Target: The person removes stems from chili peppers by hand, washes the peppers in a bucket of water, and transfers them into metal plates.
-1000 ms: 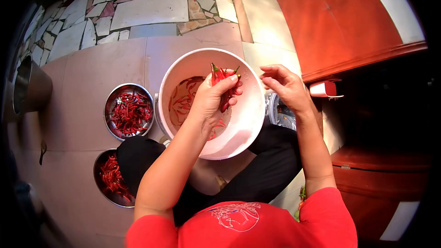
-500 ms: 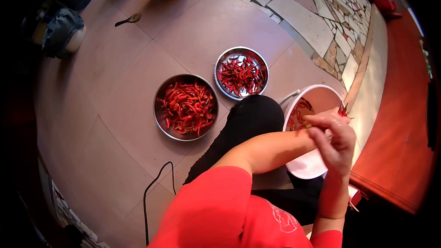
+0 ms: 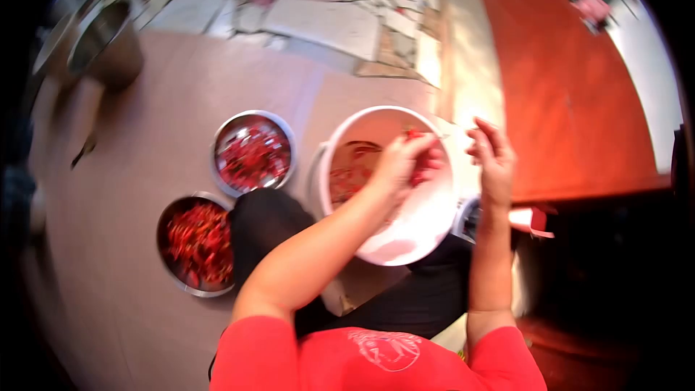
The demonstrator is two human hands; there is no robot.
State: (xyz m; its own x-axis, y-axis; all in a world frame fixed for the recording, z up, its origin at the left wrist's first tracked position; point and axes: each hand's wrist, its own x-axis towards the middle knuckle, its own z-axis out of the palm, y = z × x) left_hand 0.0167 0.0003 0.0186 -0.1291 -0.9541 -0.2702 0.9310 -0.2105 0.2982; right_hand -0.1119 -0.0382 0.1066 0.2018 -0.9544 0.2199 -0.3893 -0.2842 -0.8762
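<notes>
My left hand [image 3: 411,163] is above the white bucket [image 3: 340,134], its fingers curled round several red chillies [image 3: 414,135] that show at its top. To the right of the bucket rim, my right hand [image 3: 496,163] is raised with the fingers bent together. Motion blur hides whether anything small is between them. More red chillies [image 3: 347,181] lie inside the bucket. On the floor to the left, a shallow metal bowl [image 3: 221,181] and a deeper metal bowl [image 3: 168,264] both hold red chillies.
A red wooden surface [image 3: 565,116] stands close on the right. Metal pails [image 3: 119,54] and a spoon [image 3: 85,148] are at the far left on the tiled floor. My black-trousered knee [image 3: 268,221] is beside the bowls and the bucket.
The view has swung right, so the bowls and bucket appear further left. My hands were close together, the right one over the left wrist; now they are apart.
</notes>
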